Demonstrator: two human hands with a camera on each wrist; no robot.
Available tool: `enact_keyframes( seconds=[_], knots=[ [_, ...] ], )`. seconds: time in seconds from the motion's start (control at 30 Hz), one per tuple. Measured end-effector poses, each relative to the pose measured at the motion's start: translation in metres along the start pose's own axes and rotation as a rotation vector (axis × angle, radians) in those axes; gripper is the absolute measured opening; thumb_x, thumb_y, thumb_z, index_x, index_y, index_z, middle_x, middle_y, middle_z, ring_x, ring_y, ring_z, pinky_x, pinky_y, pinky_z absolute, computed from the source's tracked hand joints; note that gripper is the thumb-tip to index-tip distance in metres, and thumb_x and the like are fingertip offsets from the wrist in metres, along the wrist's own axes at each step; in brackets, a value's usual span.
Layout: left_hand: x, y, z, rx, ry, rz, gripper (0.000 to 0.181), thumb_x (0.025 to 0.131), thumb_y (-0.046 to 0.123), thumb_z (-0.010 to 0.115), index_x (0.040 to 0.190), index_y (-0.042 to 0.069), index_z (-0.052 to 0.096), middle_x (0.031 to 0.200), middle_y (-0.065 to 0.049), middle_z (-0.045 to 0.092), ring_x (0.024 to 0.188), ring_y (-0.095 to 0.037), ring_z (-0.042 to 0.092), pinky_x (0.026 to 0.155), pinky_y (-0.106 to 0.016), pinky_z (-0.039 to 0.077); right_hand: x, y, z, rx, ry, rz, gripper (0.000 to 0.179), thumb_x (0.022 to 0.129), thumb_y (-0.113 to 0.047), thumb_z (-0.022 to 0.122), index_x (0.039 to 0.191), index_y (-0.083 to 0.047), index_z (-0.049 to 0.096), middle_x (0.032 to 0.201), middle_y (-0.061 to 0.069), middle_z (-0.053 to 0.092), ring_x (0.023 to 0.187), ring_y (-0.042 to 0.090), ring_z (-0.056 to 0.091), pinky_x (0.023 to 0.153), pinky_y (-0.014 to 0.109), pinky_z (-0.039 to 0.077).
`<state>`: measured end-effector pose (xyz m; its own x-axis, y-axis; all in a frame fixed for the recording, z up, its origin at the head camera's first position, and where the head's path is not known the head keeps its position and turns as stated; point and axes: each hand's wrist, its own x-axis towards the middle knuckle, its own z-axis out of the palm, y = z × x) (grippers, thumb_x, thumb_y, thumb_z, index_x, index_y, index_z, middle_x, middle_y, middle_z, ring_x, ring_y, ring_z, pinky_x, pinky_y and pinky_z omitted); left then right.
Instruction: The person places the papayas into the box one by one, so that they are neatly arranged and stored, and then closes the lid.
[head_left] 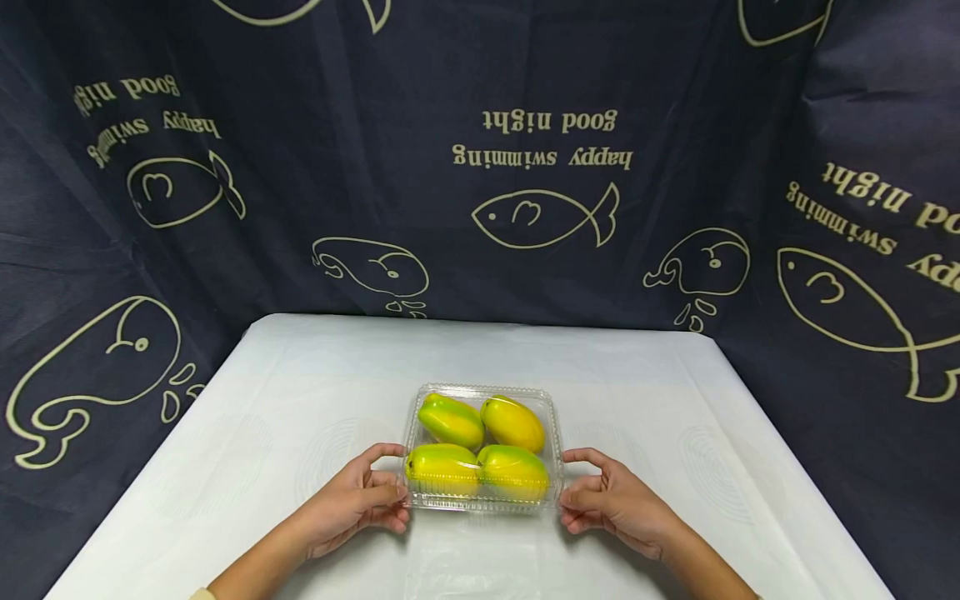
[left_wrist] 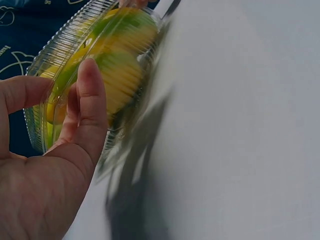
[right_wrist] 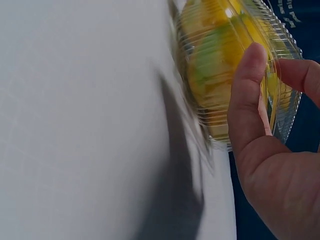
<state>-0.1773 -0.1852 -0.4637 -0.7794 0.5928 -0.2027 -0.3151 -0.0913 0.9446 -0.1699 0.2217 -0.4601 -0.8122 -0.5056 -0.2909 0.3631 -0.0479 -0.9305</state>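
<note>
A clear plastic clamshell box (head_left: 480,505) lies at the middle of the near part of the table, its lid down. Inside are several yellow-green mangoes (head_left: 513,423), in two rows. My left hand (head_left: 360,497) grips the box's left end, with the thumb on the near side and the index finger farther back along the edge. At the opposite end my right hand (head_left: 618,504) holds it in the same way. Both wrist views show thumb and fingers on the ribbed wall (left_wrist: 107,30) around the rim. Whether the base touches the table cannot be told.
A white cloth (head_left: 480,350) covers the table. Dark blue curtains (head_left: 420,200) with fish and whale drawings hang behind it and along both sides. Shadows of the hands and box (right_wrist: 175,170) fall on the cloth.
</note>
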Motion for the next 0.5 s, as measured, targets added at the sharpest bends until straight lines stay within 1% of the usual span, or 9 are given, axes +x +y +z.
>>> enact_keyframes(
  seconds=[0.23, 0.37, 0.5],
  knots=[
    [0.002, -0.0015, -0.0006, -0.018, 0.001, 0.01, 0.067, 0.099, 0.006, 0.062, 0.147, -0.008, 0.017, 0.099, -0.007, 0.071, 0.086, -0.016, 0.071, 0.081, -0.031, 0.064, 0.0003, 0.0009, 0.0001, -0.004, 0.044, -0.007, 0.077, 0.093, -0.004, 0.072, 0.152, 0.006, 0.024, 0.093, 0.004, 0.076, 0.082, 0.017, 0.073, 0.076, 0.029, 0.064],
    [0.0024, -0.0032, -0.0016, -0.031, 0.005, 0.006, 0.065, 0.1, 0.008, 0.061, 0.147, -0.009, 0.019, 0.1, -0.008, 0.071, 0.088, -0.017, 0.072, 0.081, -0.031, 0.064, 0.0, 0.0012, -0.0004, -0.021, 0.052, -0.026, 0.067, 0.094, -0.003, 0.071, 0.145, 0.012, 0.031, 0.094, 0.003, 0.075, 0.084, 0.015, 0.072, 0.076, 0.027, 0.063],
    [0.0024, -0.0044, -0.0022, -0.035, 0.001, 0.014, 0.061, 0.099, 0.006, 0.06, 0.145, -0.007, 0.022, 0.099, -0.007, 0.071, 0.087, -0.017, 0.072, 0.08, -0.03, 0.064, 0.0004, 0.0021, -0.0009, -0.028, 0.061, -0.033, 0.059, 0.094, -0.004, 0.07, 0.14, 0.011, 0.037, 0.096, 0.005, 0.075, 0.083, 0.015, 0.072, 0.075, 0.026, 0.063]
  ],
)
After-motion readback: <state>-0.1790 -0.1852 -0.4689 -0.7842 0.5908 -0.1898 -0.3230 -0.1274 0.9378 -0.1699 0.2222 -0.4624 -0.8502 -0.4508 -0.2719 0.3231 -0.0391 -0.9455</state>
